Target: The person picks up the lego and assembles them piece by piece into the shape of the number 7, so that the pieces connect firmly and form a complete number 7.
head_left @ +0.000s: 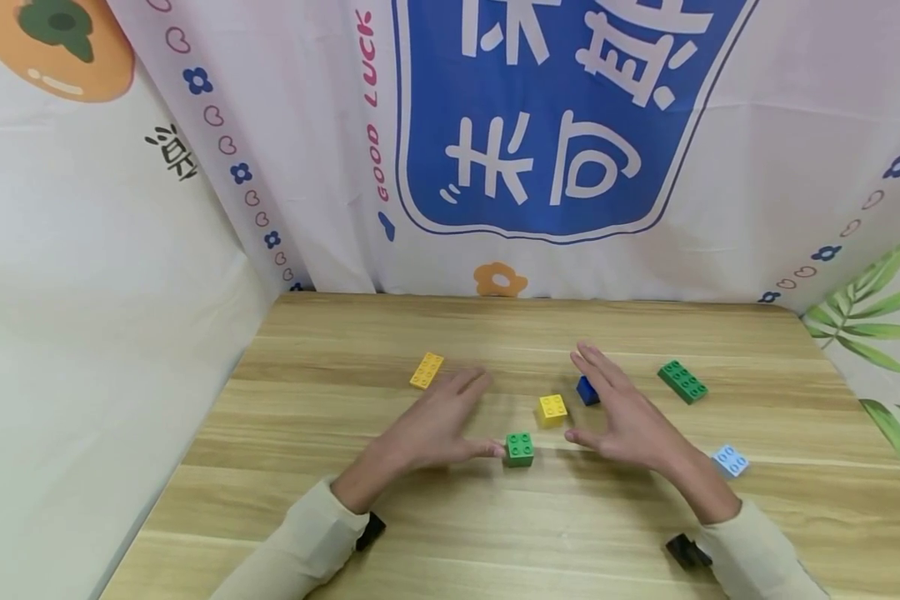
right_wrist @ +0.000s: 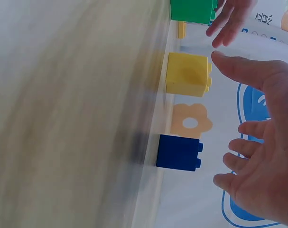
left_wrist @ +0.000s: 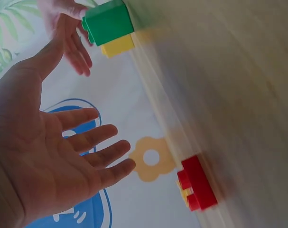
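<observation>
Green bricks (head_left: pixel 519 450) (head_left: pixel 683 382), two; hands (head_left: pixel 437 429) (head_left: pixel 630 425), two

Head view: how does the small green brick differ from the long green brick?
The small green brick shows four studs; the long green brick shows eight.
The small green brick is a brighter green; the long green brick is darker.
The small green brick is close to the left hand; the long green brick lies to the right of the right hand.
Both sit studs up on the table.
</observation>
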